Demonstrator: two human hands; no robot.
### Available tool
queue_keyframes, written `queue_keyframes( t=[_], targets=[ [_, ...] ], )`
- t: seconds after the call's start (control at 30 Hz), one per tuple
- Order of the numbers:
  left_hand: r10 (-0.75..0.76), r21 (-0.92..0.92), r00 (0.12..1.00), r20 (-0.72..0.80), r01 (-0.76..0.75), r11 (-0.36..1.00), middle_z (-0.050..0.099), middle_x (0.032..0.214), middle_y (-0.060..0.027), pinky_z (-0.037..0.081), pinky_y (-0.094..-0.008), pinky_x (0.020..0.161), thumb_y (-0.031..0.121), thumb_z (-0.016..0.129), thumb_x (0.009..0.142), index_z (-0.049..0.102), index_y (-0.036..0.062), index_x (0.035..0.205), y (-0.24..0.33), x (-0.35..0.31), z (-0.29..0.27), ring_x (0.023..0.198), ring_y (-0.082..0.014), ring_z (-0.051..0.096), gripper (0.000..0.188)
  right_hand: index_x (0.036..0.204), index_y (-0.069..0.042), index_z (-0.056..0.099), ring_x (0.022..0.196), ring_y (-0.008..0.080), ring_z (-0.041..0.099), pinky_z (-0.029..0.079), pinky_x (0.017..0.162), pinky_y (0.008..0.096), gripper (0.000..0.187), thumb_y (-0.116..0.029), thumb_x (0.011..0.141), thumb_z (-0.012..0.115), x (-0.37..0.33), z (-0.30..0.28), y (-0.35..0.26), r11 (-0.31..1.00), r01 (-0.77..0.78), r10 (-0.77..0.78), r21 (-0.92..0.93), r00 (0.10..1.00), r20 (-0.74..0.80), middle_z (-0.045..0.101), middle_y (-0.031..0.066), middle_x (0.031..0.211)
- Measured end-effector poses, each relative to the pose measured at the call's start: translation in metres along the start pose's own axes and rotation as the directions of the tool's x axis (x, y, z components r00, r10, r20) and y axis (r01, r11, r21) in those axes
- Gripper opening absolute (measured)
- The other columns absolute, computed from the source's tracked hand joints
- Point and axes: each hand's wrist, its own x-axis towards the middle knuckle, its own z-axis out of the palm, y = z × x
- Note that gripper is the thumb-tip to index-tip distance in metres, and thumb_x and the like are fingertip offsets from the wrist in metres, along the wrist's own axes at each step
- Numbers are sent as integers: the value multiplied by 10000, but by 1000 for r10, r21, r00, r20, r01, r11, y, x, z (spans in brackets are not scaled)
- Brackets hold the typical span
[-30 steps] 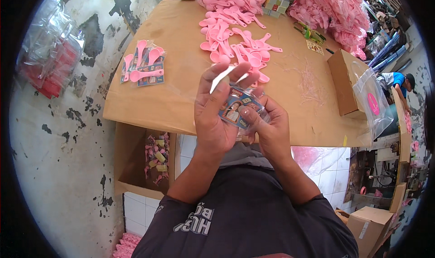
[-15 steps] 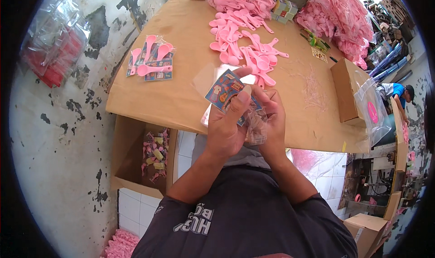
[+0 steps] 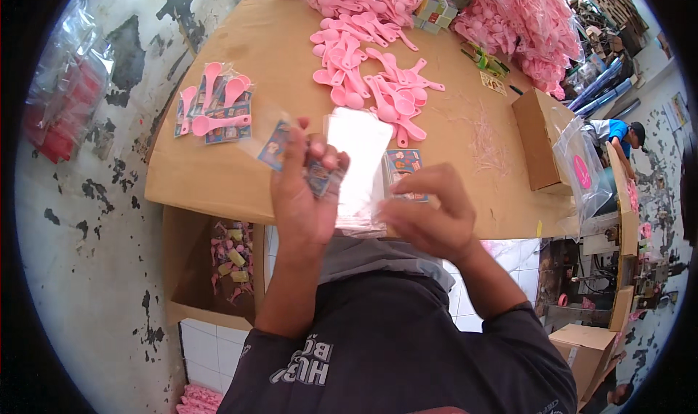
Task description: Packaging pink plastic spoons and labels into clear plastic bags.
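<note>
brown table point(image 3: 225, 185): our left hand point(image 3: 305, 181) pinches bagged card point(image 3: 274, 145), best kept flat; our right hand point(image 3: 435, 209) curls beside card pile point(image 3: 403, 166), grip unclear.

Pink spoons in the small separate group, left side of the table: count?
4 visible: leftmost spoon, upper spoon, right-hand spoon, and the front spoon lying crosswise. They sit close and partly overlap, so others may be hidden.

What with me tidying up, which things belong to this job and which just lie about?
Job, apparently: printed card in left hand; card stack; shiny plastic stack; loose pink spoons; spoons with cards.

Probably just lying about: green item; pink scraps; cardboard box.
</note>
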Motion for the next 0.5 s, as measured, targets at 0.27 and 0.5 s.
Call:
queue_keyframes(
  t=[0.27,0.5],
  targets=[
    [91,54,992,-89,-87,995,576,864,-20,517,-329,850,317,612,1040,545,83,1245,21,-6,-10,767,-121,571,319,1160,-45,694,858,193,683,531,746,325,227,-137,956,659,25,-36,190,814,-554,577,-175,805,136,731,113,993],
    [109,161,992,-70,-97,982,585,896,-27,526,-365,860,344,584,1052,536,82,1268,13,-16,-12,785,-131,580,343,1213,-29,691,971,286,714,557,849,361,342,-215,926,694,45,33,320,828,-538,556,-160,824,109,731,175,1035]
  ],
)
